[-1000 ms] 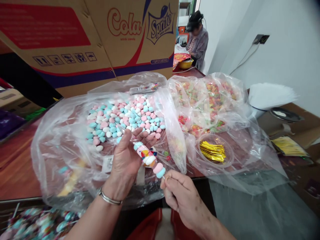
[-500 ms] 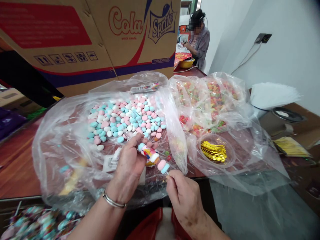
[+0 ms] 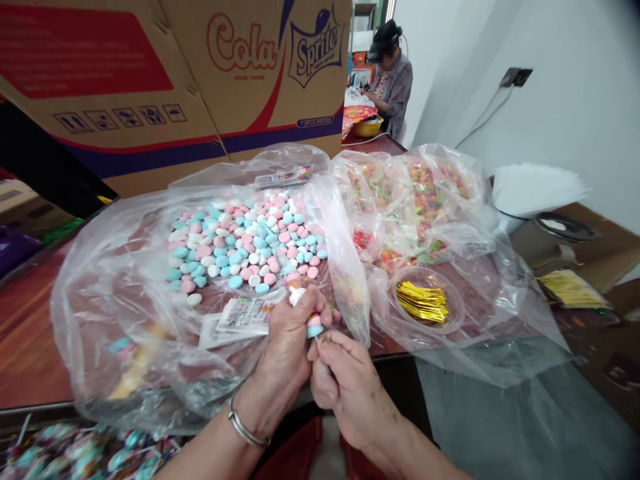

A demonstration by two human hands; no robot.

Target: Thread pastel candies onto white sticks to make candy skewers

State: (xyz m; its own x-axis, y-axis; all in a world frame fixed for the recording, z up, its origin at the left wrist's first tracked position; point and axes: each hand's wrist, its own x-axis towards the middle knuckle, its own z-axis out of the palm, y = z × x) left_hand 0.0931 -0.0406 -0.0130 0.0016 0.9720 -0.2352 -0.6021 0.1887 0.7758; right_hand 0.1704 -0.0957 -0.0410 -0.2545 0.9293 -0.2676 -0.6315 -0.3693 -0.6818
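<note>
My left hand [image 3: 293, 337] is closed around a candy skewer [image 3: 305, 308] of pink, white and blue pieces, with only its top and bottom candies showing past the fingers. My right hand [image 3: 345, 380] pinches the thin stick just below the lowest candy. Both hands meet at the table's front edge. Behind them, an open clear plastic bag [image 3: 100, 293] holds a pile of loose pink, blue and white candies [image 3: 240, 243]. Small printed wrappers [image 3: 243, 313] lie inside the bag by my left hand.
A clear bowl of gold twist ties [image 3: 425, 303] sits right of my hands. Bags of orange and multicoloured candy [image 3: 415, 200] lie behind it. A large cardboard box [image 3: 175, 87] stands at the back. Finished skewers [image 3: 75, 453] lie lower left. Another person [image 3: 393, 80] works far back.
My left hand has closed round the skewer, covering most of the candies. The skewer has swung from slanted to nearly upright, and my right hand has moved up against the left.
</note>
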